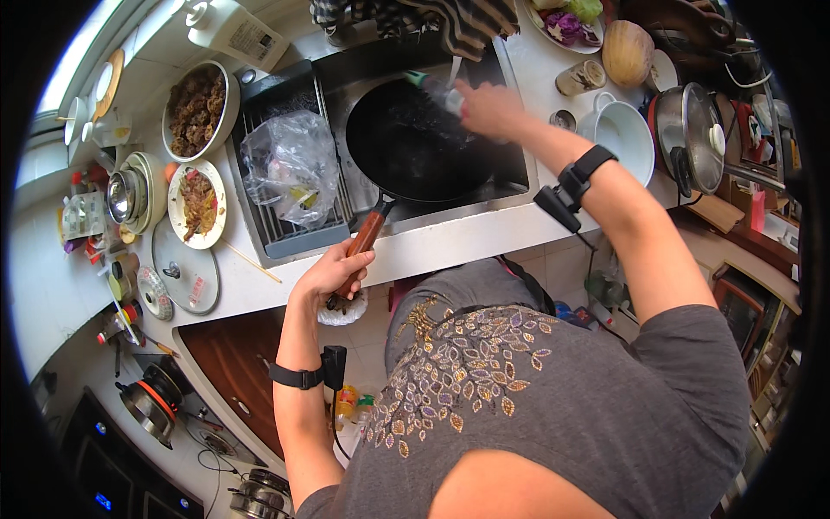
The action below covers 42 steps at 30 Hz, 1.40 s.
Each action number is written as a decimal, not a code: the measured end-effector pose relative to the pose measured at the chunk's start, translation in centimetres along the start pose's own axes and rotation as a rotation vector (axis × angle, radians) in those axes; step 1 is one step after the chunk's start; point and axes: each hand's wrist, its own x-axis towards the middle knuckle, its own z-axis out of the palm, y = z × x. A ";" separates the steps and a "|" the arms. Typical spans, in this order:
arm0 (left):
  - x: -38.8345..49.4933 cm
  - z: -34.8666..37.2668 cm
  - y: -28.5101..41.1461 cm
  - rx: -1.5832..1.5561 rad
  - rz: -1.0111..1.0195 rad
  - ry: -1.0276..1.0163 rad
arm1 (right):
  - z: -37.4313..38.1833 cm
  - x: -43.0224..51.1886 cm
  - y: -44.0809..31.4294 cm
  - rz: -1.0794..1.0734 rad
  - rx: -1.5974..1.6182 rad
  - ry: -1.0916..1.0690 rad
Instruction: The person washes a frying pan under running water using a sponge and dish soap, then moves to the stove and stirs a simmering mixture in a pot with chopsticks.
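Observation:
My left hand (337,269) grips the wooden handle (368,232) of a black wok (402,146), which sits tilted in the right basin of a steel sink (454,213). Over the wok's right part, my right hand (489,110) holds a blurred brush-like tool (433,91) with a green tip and a clear body. A little water glistens on the dark metal below it. In the sink's left part, a clear plastic bag (292,168) with something inside lies on a draining rack (340,194).
Left of the sink stand a bowl of brown food (194,110), a plate of food scraps (198,204) and a glass lid (188,269). To the right are a glass jar (581,78), a white pot (619,139) and an electric pot (697,139). Striped cloths (470,23) hang behind the wok.

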 end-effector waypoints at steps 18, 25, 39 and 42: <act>2.1 0.4 -3.1 0.139 0.032 0.116 | -2.1 -1.3 4.7 -0.029 1.094 -1.125; 2.8 -0.3 -2.8 0.177 0.032 0.146 | -1.2 -1.4 5.3 -0.121 0.760 -1.047; 2.8 -0.3 -2.0 0.209 -0.009 0.124 | -2.6 -3.8 1.8 -0.018 0.018 -0.628; 2.9 -0.9 -2.2 0.190 -0.012 0.090 | 1.2 -2.4 2.5 0.011 0.212 -0.537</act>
